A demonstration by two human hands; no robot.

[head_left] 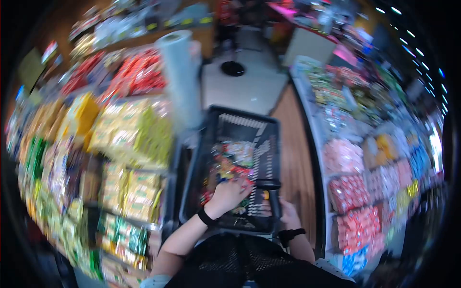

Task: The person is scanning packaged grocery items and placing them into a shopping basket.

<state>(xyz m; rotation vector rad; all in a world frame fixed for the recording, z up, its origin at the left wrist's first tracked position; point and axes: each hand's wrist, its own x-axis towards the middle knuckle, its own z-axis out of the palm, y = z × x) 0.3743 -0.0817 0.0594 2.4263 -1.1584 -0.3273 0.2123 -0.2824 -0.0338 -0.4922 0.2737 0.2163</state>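
Observation:
A black plastic shopping basket (192,192) with slotted sides is in front of my body. Inside it lies a pile of small colourful wrapped packets (237,153), blurred by motion. My left hand (228,195) reaches down into the basket onto this pile. Its fingers look curled among red and pink wrappers, but what they hold cannot be made out. At the basket's right side is my right hand (289,214), closed on the edge near the dark handle (268,184). Part of its fingers is hidden by the basket wall.
Left of the basket, shelves carry stacked yellow packets (129,127) and red bags (139,72). A tall roll of clear plastic bags (177,77) stands beside them. On the right, a display shelf (319,192) holds pink and red packs (350,192). Wooden flooring (295,144) runs between.

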